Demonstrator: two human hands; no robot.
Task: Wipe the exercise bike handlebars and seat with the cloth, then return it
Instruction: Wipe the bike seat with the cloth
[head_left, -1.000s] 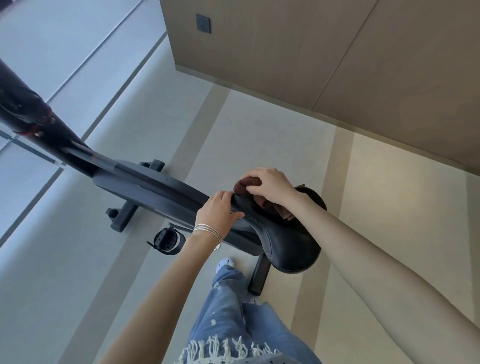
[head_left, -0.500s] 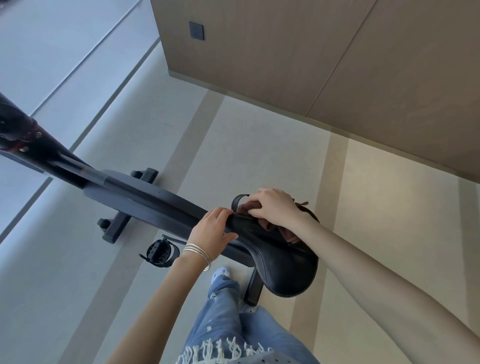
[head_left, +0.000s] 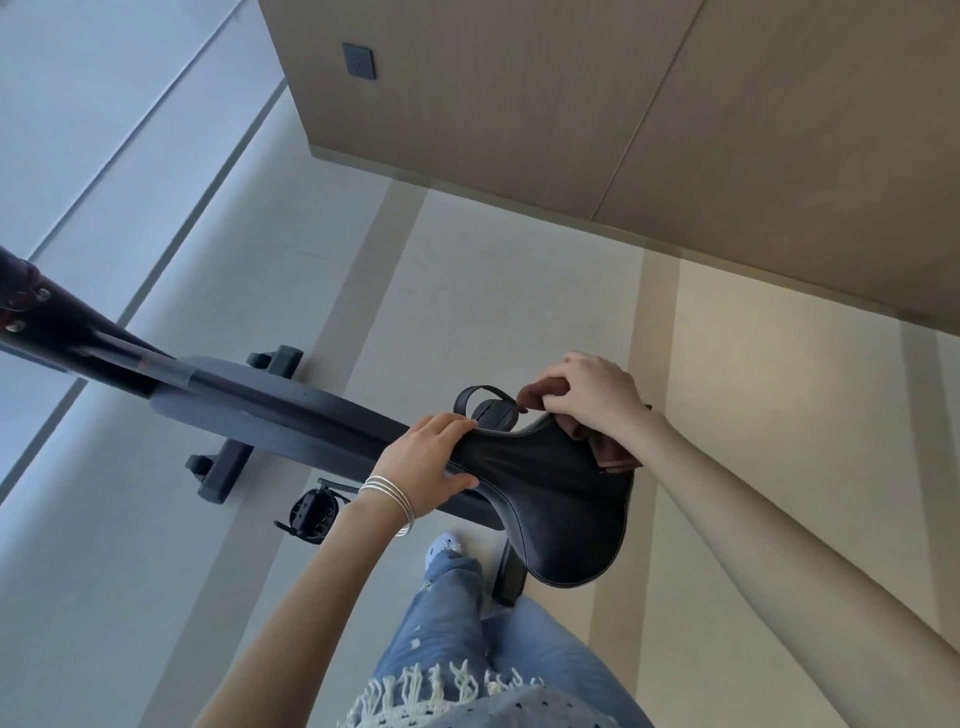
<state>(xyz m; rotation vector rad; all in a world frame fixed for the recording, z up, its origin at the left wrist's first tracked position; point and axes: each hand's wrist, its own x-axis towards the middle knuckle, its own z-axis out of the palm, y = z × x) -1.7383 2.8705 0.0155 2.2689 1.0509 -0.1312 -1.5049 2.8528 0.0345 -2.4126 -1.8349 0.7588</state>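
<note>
The black bike seat sits low in the middle of the view, its narrow nose pointing left. My left hand grips that nose, thumb underneath. My right hand holds a brown cloth bunched against the seat's far right side; part of the cloth hangs below my wrist. The dark bike frame runs up to the left, where the handlebar post is cut off by the edge of the view. The handlebars themselves are out of sight.
A pedal hangs on the near side and another pedal with a strap on the far side. The base foot rests on the pale striped floor. A wood-panelled wall with a dark switch stands behind. My legs in jeans are below.
My right hand has slid the cloth from the seat's nose toward its far right side. The left hand keeps its hold on the nose. The view has shifted a little.
</note>
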